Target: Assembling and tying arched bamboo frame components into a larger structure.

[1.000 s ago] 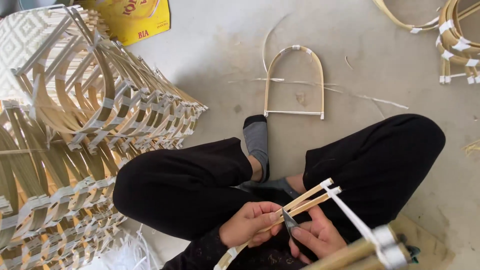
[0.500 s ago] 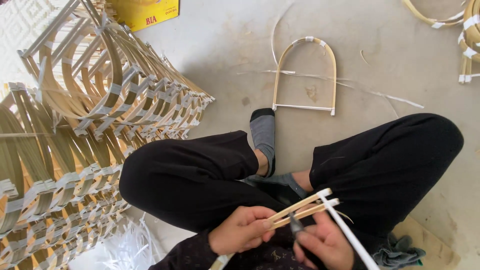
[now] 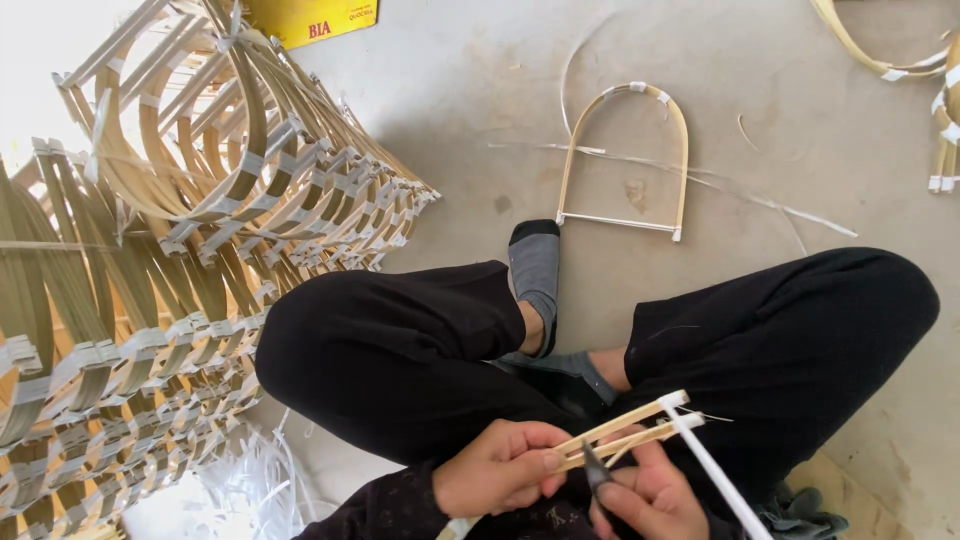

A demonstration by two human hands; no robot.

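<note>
Right between both hands (image 3: pixel 570 485) — bamboo sticks (image 3: pixel 625 437)

Bright, even daylight; blown-out glare at ten o'clock; soft shadows under the stacked bamboo frames (image 3: pixel 180 250) on the concrete floor (image 3: pixel 800 130); sharp centre, slight wide-angle bending at edges.

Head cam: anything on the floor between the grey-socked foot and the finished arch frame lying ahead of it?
Nothing: bare concrete floor separates the grey-socked foot from the arch frame in the head view. The thin white strips cross higher up, over the frame.
</note>
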